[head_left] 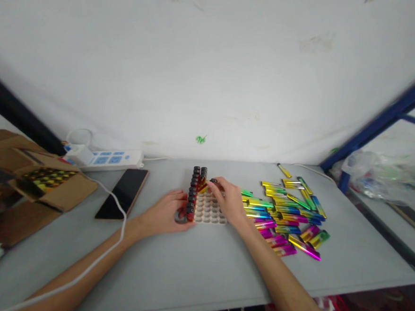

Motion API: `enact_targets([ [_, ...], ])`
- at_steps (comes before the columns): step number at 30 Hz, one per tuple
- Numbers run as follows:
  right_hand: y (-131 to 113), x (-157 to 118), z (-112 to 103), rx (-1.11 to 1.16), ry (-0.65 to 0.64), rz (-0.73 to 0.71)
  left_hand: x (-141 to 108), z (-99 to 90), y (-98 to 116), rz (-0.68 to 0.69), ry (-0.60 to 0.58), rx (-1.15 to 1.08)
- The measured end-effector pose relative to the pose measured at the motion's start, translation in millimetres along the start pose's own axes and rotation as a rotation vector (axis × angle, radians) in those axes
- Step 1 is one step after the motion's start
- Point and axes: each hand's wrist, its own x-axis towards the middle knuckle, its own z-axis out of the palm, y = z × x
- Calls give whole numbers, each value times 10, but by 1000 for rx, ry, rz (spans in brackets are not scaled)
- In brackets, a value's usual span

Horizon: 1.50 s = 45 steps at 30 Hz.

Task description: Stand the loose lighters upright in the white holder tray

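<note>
A white tray with rows of holes (210, 211) lies on the table in front of me. Lighters with black tops (192, 192) stand upright in its left row, and a few more fill the far end of the row beside it. My left hand (170, 213) grips the tray's left side, fingers against the standing lighters. A grey rounded thing (181, 216) shows by its thumb; I cannot make out its kind. Over the tray's far part, my right hand (228, 198) pinches a lighter (213, 180) with a dark end, mostly hidden by the fingers. Loose shiny multicoloured lighters (288, 215) lie to the right.
Left of the tray are a black phone (122, 194), a white power strip (115, 160) and an open cardboard box (49, 182) with yellow-and-dark items. A white cable (115, 201) crosses above my left forearm. A wall stands behind; blue metal posts (377, 110) rise at right.
</note>
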Motion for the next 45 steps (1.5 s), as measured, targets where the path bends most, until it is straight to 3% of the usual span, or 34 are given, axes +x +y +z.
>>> enact_targets([
  [10, -36, 59, 177, -462, -61, -133, -4, 20, -23, 10, 4, -1],
  [15, -181, 75, 276, -570, -77, -76, -2, 22, -46, 11, 12, 16],
  [22, -169, -8, 128, -605, -105, -151, 3, -9, -80, -19, 5, 21],
  [27, 74, -21, -295, -456, -31, -142, 21, -23, -105, -5, -7, 40],
  [32, 524, -17, -1226, -408, 195, 16, 23, 0, -151, 7, 5, 61],
  [35, 774, -48, -1765, -515, 135, 109, 28, -1, -143, 12, 6, 56],
  [37, 906, -69, -1994, -589, 9, 152, 33, -12, -125, 24, 3, 46],
  [40, 1066, -81, -2136, -658, -151, 172, 39, -26, -107, 32, -2, 45],
  [45, 1227, 2, -2122, -664, -253, 144, 34, -16, -120, 41, 9, 54],
])
